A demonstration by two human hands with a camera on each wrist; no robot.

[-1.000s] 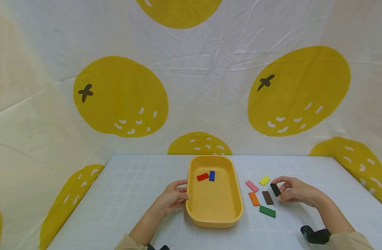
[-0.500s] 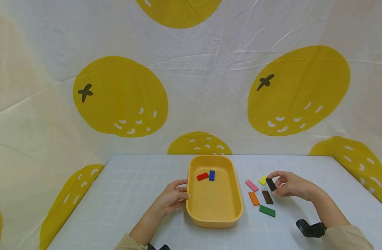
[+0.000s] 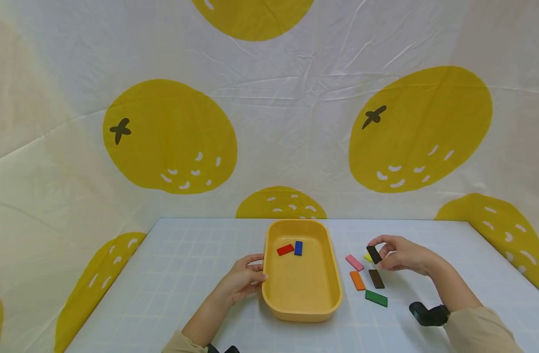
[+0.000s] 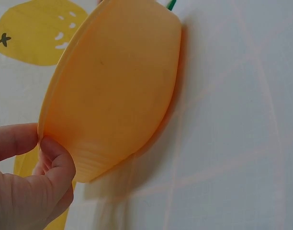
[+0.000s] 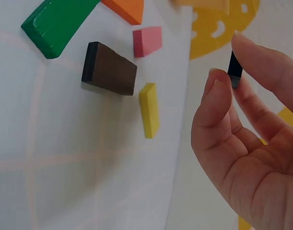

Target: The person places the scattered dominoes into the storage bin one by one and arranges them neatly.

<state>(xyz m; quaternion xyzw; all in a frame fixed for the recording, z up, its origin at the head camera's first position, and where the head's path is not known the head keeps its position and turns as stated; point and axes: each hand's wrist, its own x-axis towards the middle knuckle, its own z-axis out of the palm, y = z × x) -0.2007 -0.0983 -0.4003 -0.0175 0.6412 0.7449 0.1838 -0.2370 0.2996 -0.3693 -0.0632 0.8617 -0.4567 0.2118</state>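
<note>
My left hand [image 3: 242,279] grips the left rim of a yellow-orange plastic tray [image 3: 302,315], with thumb and finger on the tray wall [image 4: 113,81] in the left wrist view. Inside the tray lie a red block [image 3: 285,250] and a blue block [image 3: 298,248]. To the right, my right hand [image 3: 403,255] pinches a black block [image 3: 373,254] between thumb and fingertips, held above the table. Below it, a yellow block [image 5: 149,111] is partly covered in the head view. A dark brown block [image 3: 376,279] lies just nearer.
Pink [image 3: 354,262], orange [image 3: 357,280] and green [image 3: 376,298] blocks lie flat on the white table [image 3: 198,255] between the tray and my right hand. A fruit-patterned cloth [image 3: 295,147] hangs behind the table's far edge.
My right hand has moved left and away from me with the black block, which now partly covers the yellow one. My left hand and the tray stay in place.
</note>
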